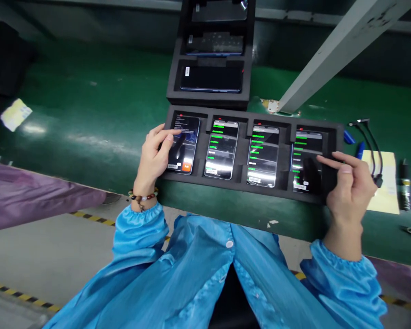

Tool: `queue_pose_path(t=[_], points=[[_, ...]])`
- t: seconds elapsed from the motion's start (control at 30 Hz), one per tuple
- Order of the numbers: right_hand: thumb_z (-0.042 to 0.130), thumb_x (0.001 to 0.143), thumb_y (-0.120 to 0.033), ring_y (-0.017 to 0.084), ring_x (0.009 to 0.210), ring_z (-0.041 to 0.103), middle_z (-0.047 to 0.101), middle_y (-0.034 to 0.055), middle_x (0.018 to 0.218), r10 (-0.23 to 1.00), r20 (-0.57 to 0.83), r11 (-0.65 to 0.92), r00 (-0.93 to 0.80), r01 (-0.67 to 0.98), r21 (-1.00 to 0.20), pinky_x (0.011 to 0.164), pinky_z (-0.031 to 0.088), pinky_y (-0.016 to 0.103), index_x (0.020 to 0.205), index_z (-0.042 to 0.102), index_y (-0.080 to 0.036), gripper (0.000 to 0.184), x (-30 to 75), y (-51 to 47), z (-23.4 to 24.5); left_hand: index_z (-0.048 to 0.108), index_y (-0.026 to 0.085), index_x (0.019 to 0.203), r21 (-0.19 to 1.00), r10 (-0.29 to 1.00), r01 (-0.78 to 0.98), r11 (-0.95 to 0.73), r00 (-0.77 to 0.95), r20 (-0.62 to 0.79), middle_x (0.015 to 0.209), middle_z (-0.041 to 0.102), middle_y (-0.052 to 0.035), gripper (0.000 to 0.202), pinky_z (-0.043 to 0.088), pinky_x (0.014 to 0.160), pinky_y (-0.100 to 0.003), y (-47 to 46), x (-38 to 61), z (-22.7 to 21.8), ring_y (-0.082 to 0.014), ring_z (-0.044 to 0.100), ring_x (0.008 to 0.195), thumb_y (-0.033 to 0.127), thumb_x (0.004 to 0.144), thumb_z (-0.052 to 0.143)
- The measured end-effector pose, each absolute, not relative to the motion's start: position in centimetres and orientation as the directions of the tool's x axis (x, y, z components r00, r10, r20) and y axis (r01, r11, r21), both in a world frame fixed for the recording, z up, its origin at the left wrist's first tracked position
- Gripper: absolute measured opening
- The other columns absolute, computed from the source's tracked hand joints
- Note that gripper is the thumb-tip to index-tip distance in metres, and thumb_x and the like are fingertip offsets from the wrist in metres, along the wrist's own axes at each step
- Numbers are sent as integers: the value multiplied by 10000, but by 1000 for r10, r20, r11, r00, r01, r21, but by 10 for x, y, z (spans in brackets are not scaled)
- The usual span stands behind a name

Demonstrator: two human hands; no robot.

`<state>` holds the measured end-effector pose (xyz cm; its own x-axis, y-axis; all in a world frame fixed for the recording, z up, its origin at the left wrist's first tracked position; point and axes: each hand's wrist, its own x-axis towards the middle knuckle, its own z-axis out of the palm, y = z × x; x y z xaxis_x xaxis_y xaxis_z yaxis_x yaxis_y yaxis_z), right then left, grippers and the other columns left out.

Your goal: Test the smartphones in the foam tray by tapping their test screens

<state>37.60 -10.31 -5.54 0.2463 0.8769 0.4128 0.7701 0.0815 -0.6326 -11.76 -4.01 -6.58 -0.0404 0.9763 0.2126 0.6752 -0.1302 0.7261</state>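
A black foam tray lies near the bench's front edge and holds several smartphones, each in its own slot with a lit screen. My left hand is at the tray's left end, its index finger stretched over the leftmost smartphone, which shows white text and an orange button. On the right, my right hand points its index finger at the rightmost smartphone, which shows green lines of text. Whether either fingertip touches glass I cannot tell. Two smartphones between, a left one and a right one, show similar green lines.
Behind stands another black foam tray with dark-screened phones. A grey metal post rises at the back right. Short black cables, a yellow paper and a black marker lie right. Crumpled yellow paper lies left.
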Motion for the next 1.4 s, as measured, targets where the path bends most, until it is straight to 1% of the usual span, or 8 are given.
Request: queue_pose_path(t=[0.1, 0.4, 0.67, 0.8, 0.93, 1.07, 1.23, 1.4], points=[[465, 1131, -471, 338, 1279, 754, 841, 138, 1255, 889, 397, 98, 227, 753, -651, 1163, 550, 550, 1122, 882, -222, 486, 375, -106, -53, 862, 322, 1195, 729, 980, 677, -105, -56, 193, 1472, 722, -52, 393, 392, 1335, -586, -41, -117, -65, -310, 560, 1546, 551, 1111, 553], [416, 1157, -443, 328, 1289, 745, 855, 122, 1208, 903, 393, 124, 174, 770, -626, 1186, 531, 540, 1090, 894, -227, 528, 376, -103, -53, 883, 337, 1158, 770, 981, 631, -93, -76, 180, 1537, 683, -30, 369, 413, 1332, -615, -43, -117, -64, -339, 587, 1512, 565, 1097, 599], [389, 1176, -454, 332, 1435, 649, 789, 76, 1411, 951, 295, 99, 96, 808, -581, 1237, 467, 648, 1370, 771, -283, 461, 380, -97, -51, 826, 436, 1323, 747, 988, 663, -52, -72, 133, 1572, 537, -5, 558, 375, 1321, -708, -34, -126, -77, -373, 519, 1471, 789, 1079, 469], [402, 1173, -440, 334, 1451, 630, 779, 78, 1433, 958, 269, 82, 98, 807, -584, 1243, 451, 668, 1439, 713, -299, 433, 381, -97, -51, 788, 397, 1386, 628, 976, 768, -126, -18, 218, 1601, 523, -45, 537, 331, 1299, -761, -38, -114, -65, -415, 449, 1491, 697, 1128, 425], [432, 1165, -426, 325, 1443, 636, 781, 79, 1419, 937, 334, 130, 99, 789, -600, 1251, 471, 641, 1413, 747, -285, 425, 380, -100, -51, 797, 409, 1341, 477, 928, 811, -339, 207, 309, 1724, 455, 10, 374, 244, 1322, -768, -46, -81, -44, -453, 399, 1567, 562, 1115, 540], [408, 1170, -392, 318, 1382, 683, 814, 76, 1317, 918, 386, 173, 85, 791, -587, 1231, 500, 633, 1276, 828, -282, 447, 379, -103, -51, 847, 404, 1232, 476, 884, 745, -467, 409, 226, 1710, 508, 8, 313, 263, 1303, -763, -44, -50, -40, -441, 463, 1516, 501, 1092, 584], [427, 1161, -384, 312, 1313, 731, 843, 57, 1221, 903, 422, 205, 83, 779, -593, 1190, 539, 626, 1170, 865, -294, 447, 380, -108, -54, 802, 445, 1345, 503, 909, 757, -416, 363, 206, 1716, 499, -3, 342, 210, 1329, -785, -36, -39, -48, -443, 428, 1534, 455, 1086, 579], [430, 1158, -414, 322, 1287, 750, 853, 69, 1123, 909, 407, 187, 89, 785, -590, 1171, 553, 627, 1113, 870, -273, 464, 380, -110, -53, 800, 460, 1341, 522, 920, 758, -392, 329, 213, 1698, 520, 10, 339, 211, 1336, -777, -35, -41, -48, -433, 422, 1544, 456, 1080, 584]])
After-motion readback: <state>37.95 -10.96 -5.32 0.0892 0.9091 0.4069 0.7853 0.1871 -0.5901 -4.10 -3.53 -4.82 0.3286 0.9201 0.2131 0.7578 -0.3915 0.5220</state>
